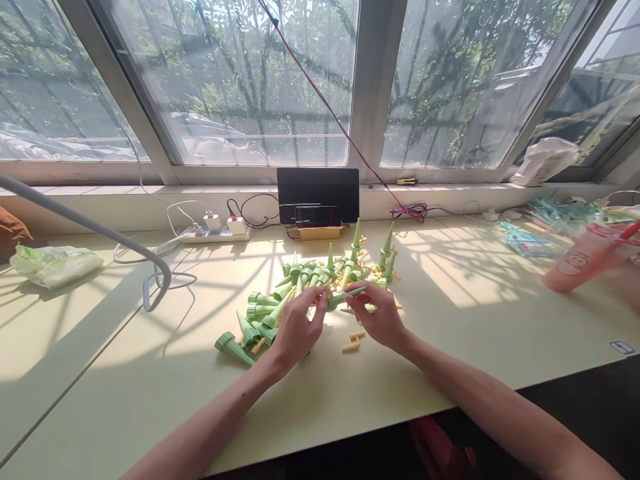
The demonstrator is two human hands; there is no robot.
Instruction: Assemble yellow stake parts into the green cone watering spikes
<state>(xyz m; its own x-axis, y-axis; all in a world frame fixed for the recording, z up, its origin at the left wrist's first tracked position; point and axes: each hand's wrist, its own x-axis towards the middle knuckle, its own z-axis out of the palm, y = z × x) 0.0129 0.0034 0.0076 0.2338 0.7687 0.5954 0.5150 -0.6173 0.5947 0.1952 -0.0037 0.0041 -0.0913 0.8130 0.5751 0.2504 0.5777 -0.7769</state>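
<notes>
Between my hands is a green plastic watering spike [336,302], lying nearly level with its point to the right. My left hand [303,323] is closed at its wide end, where the fingertips partly hide what they pinch. The fingers of my right hand [377,313] pinch the narrow, pointed end. Just beyond both hands lies a heap of similar green spikes [307,272], some upright and some on their sides, with small yellow plastic pegs among them. A few loose yellow pegs [352,346] rest on the table below my hands.
On the pale table [480,320], a dark tablet [319,193] and a phone [318,216] stand at the back. A power strip [215,233] with cables is behind left, near a grey metal bar [100,223]. A pink drink cup [575,263] stands right.
</notes>
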